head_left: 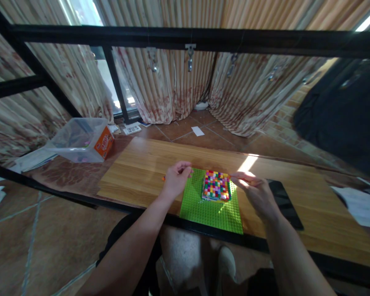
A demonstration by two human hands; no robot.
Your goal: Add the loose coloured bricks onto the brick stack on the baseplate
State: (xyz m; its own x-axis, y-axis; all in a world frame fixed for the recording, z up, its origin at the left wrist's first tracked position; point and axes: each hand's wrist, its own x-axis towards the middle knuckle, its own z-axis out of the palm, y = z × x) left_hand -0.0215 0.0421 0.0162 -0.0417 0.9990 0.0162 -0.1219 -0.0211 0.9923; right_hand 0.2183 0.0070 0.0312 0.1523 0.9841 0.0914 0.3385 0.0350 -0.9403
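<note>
A green studded baseplate (211, 218) lies on the wooden tabletop, its near side at the front edge. On its upper right part stands a square block of small multicoloured toy bricks (216, 186). At the baseplate's far left corner is my left hand (177, 177), thumb and fingers closed together; anything between them is too small to make out. My right hand (253, 186) is at the block's far right corner with its fingers pinched. Whether it holds a piece or touches the block is unclear. A small orange piece (163, 178) lies left of my left hand.
A dark flat tablet-like object (285, 203) lies right of my right hand. Far left stands a clear plastic bin (77, 142) with an orange label. White papers (359, 205) lie at the right. A black metal bar (172, 38) crosses before the curtains.
</note>
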